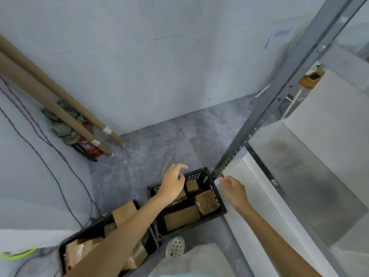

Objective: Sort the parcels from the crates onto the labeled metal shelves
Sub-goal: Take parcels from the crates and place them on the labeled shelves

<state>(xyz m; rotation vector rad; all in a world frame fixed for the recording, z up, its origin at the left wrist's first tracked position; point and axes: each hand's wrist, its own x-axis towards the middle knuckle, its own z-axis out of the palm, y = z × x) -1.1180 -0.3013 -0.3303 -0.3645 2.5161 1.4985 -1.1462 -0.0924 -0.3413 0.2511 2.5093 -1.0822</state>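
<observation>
Brown cardboard parcels (181,216) fill both crates on the grey tiled floor (159,140) — the far black slotted plastic crate (199,173), at lower centre of the frame, holds a flat packet and several small boxes, and the near black plastic crate (87,229), at lower left, is heaped with more. To the right rises the grey metal shelving (279,96), its perforated upright slanting from the upper right corner down to the far crate's corner. The pale shelf boards (299,172) in view carry no parcel that I can make out, though a small orange-brown object (310,78) on a higher board near the right edge is too blurred to name. By that reckoning most of the sorting looks to be left: both crates want emptying, and no shelf label is legible from here. The left hand (172,184) hovers over the far crate's left side, fingers loosely spread and a little bent, holding nothing and — as far as the view tells — above the parcels, not touching them. The right hand (232,188) is just beside that crate's right rim, at the foot of the upright and over the white edge of the lowest board. It is seen from the back, fingers turned away, and whether the fingertips pinch something small or merely touch the shelf edge I cannot tell.
</observation>
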